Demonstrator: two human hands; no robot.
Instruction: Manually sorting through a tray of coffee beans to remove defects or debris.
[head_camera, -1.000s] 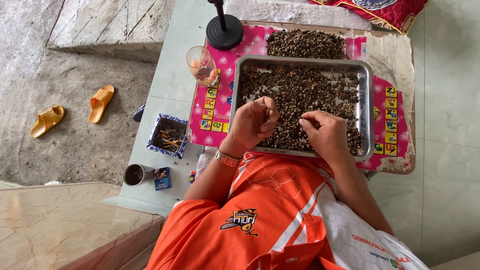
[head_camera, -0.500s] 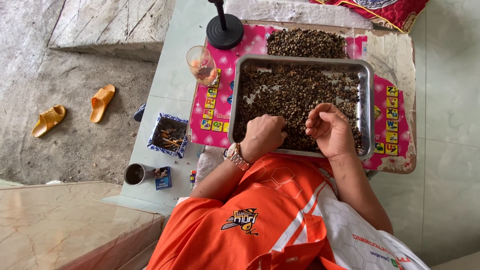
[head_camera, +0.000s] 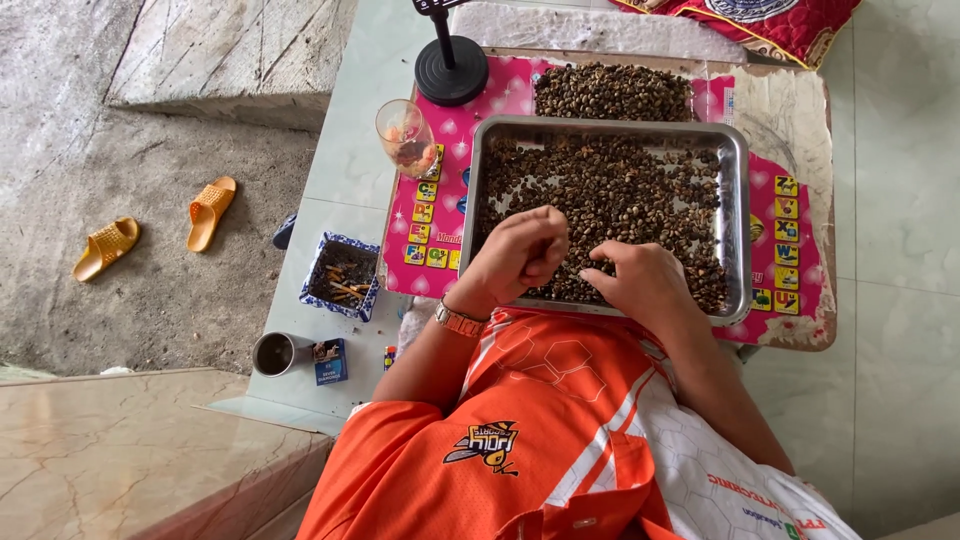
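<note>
1. The left hand (head_camera: 515, 255) is hovering over the near-left part of the metal tray (head_camera: 742, 230), fingers curled in toward the palm and thumb pressed up against them. It looks like it's pinching something small, but honestly can't tell what from this angle.
2. The right hand (head_camera: 640, 283) is lying palm down on the beans (head_camera: 620, 190) near the tray's front edge, fingertips (head_camera: 592, 273) bunched and poking toward the left hand. Can't tell if it's actually gripping a bean or just touching the pile.
3. The two hands are sitting just beside each other, nearly touching at the fingertips.
4. The beans are small, dark brown and spreading across most of the tray floor, thinner toward the far-left corner.
5. A second heap of beans (head_camera: 612, 92) is sitting loose on the pink mat (head_camera: 420, 215) right behind the tray.
6. A glass (head_camera: 405, 135) is standing upright on the mat's left edge, near the tray's far-left corner.
7. A round black stand base (head_camera: 451, 72) is resting at the mat's far-left corner.
8. Off to the left on the tiled floor: a blue patterned ashtray (head_camera: 340, 275), a metal cup (head_camera: 272, 353) and a small blue box (head_camera: 329, 361).
9. Two orange sandals (head_camera: 150, 232) are lying well apart from everything on the concrete.
</note>
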